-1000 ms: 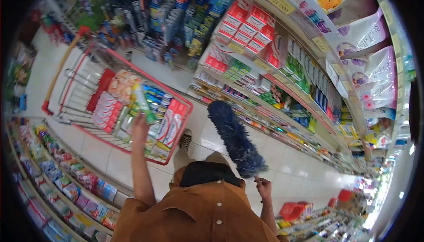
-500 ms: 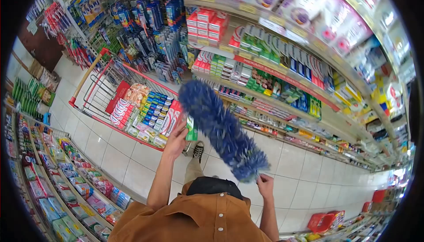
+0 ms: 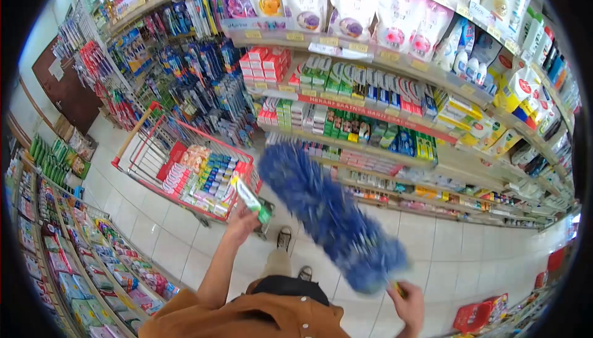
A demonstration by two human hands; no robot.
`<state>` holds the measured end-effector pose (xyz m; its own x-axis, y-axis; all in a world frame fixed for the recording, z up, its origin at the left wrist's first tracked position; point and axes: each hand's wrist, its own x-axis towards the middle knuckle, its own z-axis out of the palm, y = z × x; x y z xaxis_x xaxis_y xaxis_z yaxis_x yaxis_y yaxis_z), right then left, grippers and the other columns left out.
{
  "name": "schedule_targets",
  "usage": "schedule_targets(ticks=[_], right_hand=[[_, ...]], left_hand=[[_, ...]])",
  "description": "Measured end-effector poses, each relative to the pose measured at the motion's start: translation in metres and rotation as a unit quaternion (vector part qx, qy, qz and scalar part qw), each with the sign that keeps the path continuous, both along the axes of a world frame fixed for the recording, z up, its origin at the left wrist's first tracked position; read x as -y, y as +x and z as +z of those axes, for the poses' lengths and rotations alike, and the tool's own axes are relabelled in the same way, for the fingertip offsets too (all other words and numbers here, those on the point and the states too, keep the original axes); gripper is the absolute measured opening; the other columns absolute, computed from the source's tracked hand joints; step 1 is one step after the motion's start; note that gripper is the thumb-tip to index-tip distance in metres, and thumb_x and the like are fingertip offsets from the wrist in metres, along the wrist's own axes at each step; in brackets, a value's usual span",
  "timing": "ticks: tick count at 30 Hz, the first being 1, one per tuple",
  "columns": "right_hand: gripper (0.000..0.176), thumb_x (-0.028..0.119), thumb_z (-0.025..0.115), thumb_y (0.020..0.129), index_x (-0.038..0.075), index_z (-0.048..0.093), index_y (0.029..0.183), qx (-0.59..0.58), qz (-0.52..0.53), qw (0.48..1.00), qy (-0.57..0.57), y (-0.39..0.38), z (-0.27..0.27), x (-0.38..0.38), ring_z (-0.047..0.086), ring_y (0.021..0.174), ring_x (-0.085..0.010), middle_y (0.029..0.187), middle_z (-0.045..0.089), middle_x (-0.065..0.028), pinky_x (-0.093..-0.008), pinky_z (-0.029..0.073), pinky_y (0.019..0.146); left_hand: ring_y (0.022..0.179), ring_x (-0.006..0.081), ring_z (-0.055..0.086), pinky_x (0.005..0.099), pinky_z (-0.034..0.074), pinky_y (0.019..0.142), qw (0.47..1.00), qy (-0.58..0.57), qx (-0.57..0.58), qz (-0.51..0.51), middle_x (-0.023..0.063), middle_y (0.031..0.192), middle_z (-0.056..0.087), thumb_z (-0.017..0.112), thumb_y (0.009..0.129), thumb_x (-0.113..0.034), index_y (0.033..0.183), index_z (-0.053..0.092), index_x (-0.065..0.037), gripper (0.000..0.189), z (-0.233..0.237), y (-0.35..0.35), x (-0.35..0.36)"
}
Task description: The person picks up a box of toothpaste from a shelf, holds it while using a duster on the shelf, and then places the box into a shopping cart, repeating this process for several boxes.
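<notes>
My left hand (image 3: 242, 224) is closed around the lower end of a slim green-and-white box (image 3: 249, 198), which looks like a toothpaste box and tilts up beside the cart. My right hand (image 3: 407, 306) grips the short yellowish handle end of a fluffy blue duster (image 3: 327, 214). The duster's head slants up and left across the aisle, before the lower shelves, apart from the box. Just left of my left hand stands a shopping cart (image 3: 134, 133) with an orange handle. Packed inside are red-and-white boxes, blue-and-yellow boxes (image 3: 216, 173) and other packs.
A long shelf (image 3: 383, 116) ahead carries toothpaste boxes, pouches and bottles. Toothbrush packs (image 3: 196, 60) hang beyond the cart. Another shelf of packets (image 3: 80, 264) curves along my left. A red basket (image 3: 472, 317) sits at lower right. White floor tiles (image 3: 432, 239) run between the shelves.
The view has tilted up, showing more upper shelf. The green-and-white box now shows fully in my left hand, raised off the cart's edge. The duster and right hand have shifted right and down.
</notes>
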<state>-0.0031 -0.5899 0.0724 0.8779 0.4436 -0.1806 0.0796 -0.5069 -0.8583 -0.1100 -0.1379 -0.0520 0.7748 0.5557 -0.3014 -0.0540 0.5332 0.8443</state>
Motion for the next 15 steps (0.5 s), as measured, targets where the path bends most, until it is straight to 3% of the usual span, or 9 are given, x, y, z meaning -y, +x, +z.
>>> schedule_targets(ticks=[1,3,5,8,9,12,13,14,15], right_hand=[[0.022,0.015,0.065,0.080,-0.005,0.062,0.089,0.078,0.051,0.994,0.054,0.008,-0.002,-0.017,0.050,0.054,-0.0127,0.065,0.060,-0.0147,-0.0281,0.043,0.055],[0.026,0.018,0.064,0.081,-0.002,0.062,0.097,0.054,0.082,0.995,0.032,0.009,-0.014,-0.088,0.051,0.055,-0.0142,0.068,0.061,-0.0147,-0.0276,0.044,0.057],[0.026,0.019,0.064,0.082,0.000,0.063,0.100,-0.064,0.071,0.995,-0.026,0.008,-0.022,-0.118,0.052,0.055,-0.0142,0.070,0.062,-0.0132,-0.0278,0.045,0.057],[0.022,0.015,0.066,0.082,0.000,0.064,0.099,-0.053,0.087,0.994,0.026,0.017,-0.005,-0.095,0.055,0.057,-0.0124,0.072,0.064,-0.0130,-0.0287,0.046,0.057],[0.018,0.008,0.064,0.081,-0.001,0.065,0.097,-0.070,0.094,0.993,0.033,0.020,0.020,-0.062,0.060,0.061,-0.0115,0.072,0.065,-0.0131,-0.0276,0.046,0.057],[0.019,0.012,0.061,0.081,-0.003,0.062,0.094,0.067,0.112,0.978,-0.163,0.012,-0.002,-0.103,0.062,0.072,-0.0196,0.084,0.066,-0.0141,-0.0333,0.048,0.064],[0.021,0.014,0.059,0.083,-0.002,0.061,0.097,0.028,0.127,0.991,-0.036,0.018,-0.022,-0.166,0.058,0.070,-0.0175,0.081,0.064,-0.0121,-0.0316,0.046,0.062],[0.022,0.016,0.057,0.086,-0.002,0.061,0.100,-0.056,0.154,0.975,0.149,0.011,-0.047,-0.227,0.053,0.068,-0.0155,0.079,0.061,-0.0101,-0.0299,0.044,0.061],[0.024,0.017,0.056,0.088,-0.001,0.060,0.103,-0.089,0.154,0.955,0.236,0.010,-0.060,-0.268,0.049,0.066,-0.0134,0.076,0.059,-0.0081,-0.0282,0.042,0.059]], left_hand=[[0.103,0.0215,0.057,0.0396,0.048,0.085,1.000,-0.002,-0.008,0.007,0.0088,0.117,0.053,0.052,0.086,0.002,0.133,0.035,-0.011,0.051,0.004,0.004,0.005],[0.102,0.0217,0.057,0.0407,0.048,0.085,0.999,-0.035,0.005,0.025,0.0080,0.116,0.053,0.048,0.084,0.007,0.133,0.034,-0.011,0.055,-0.015,0.013,0.017],[0.103,0.0226,0.056,0.0417,0.047,0.087,0.995,-0.082,0.002,0.048,0.0086,0.119,0.052,0.043,0.079,0.011,0.133,0.035,-0.012,0.059,-0.084,0.012,0.003],[0.101,0.0218,0.057,0.0409,0.047,0.086,0.999,-0.002,0.022,0.022,0.0088,0.117,0.054,0.046,0.082,0.007,0.129,0.038,-0.011,0.051,-0.049,0.006,0.005],[0.100,0.0209,0.057,0.0390,0.047,0.084,0.998,0.001,-0.052,0.017,0.0088,0.112,0.056,0.048,0.084,0.002,0.129,0.038,-0.010,0.048,-0.032,-0.010,0.004],[0.096,0.0213,0.059,0.0383,0.048,0.082,0.990,0.023,-0.110,0.082,0.0096,0.108,0.058,0.050,0.085,-0.002,0.130,0.037,-0.009,0.047,-0.030,-0.011,0.006],[0.092,0.0209,0.058,0.0370,0.049,0.077,0.995,0.028,-0.079,0.053,0.0100,0.109,0.057,0.051,0.084,-0.001,0.133,0.034,-0.011,0.053,-0.057,-0.009,-0.003],[0.091,0.0209,0.057,0.0374,0.049,0.075,0.992,0.013,-0.108,0.066,0.0087,0.108,0.056,0.051,0.083,-0.001,0.133,0.032,-0.009,0.055,-0.056,-0.024,0.004],[0.089,0.0208,0.056,0.0378,0.049,0.074,0.991,0.023,-0.113,0.072,0.0075,0.107,0.054,0.051,0.082,-0.001,0.134,0.030,-0.008,0.056,-0.046,-0.013,-0.005]])
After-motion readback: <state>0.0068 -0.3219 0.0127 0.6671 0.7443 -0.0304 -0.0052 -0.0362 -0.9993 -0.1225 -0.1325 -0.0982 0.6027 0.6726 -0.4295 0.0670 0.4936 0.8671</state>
